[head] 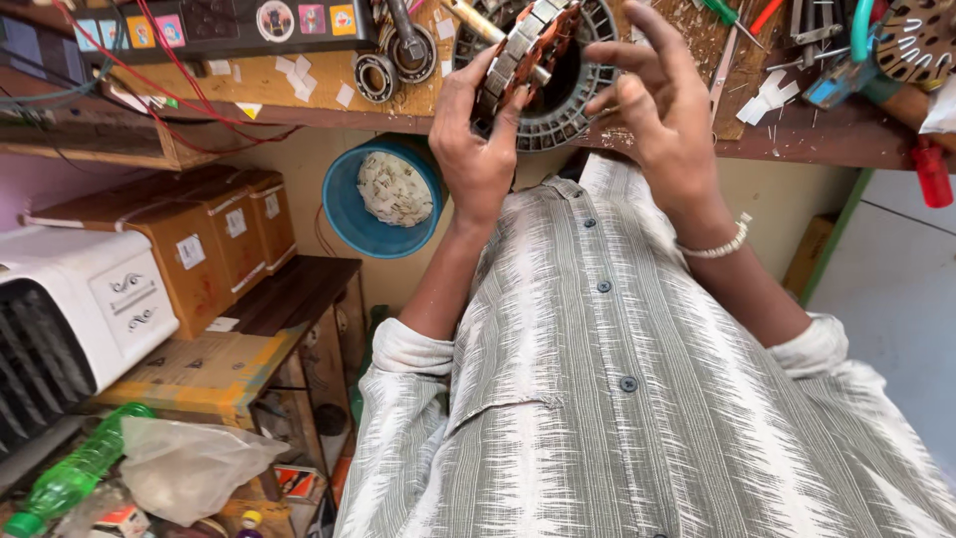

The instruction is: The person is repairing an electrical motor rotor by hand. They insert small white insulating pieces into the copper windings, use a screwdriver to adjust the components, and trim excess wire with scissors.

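A round motor stator, a grey toothed ring with a band of metal laminations and reddish parts, is held up over the edge of the wooden workbench. My left hand wraps around its left side, thumb over the laminations. My right hand, with a pale bead bracelet at the wrist, has its thumb and bent index finger on the ring's right rim and the other fingers spread. My striped grey shirt fills the lower middle of the view.
Two steel bearings and scraps of white paper lie on the bench to the left. Hand tools are scattered at the right. Below the bench are a blue tub, brown cardboard boxes, a white appliance and a green bottle.
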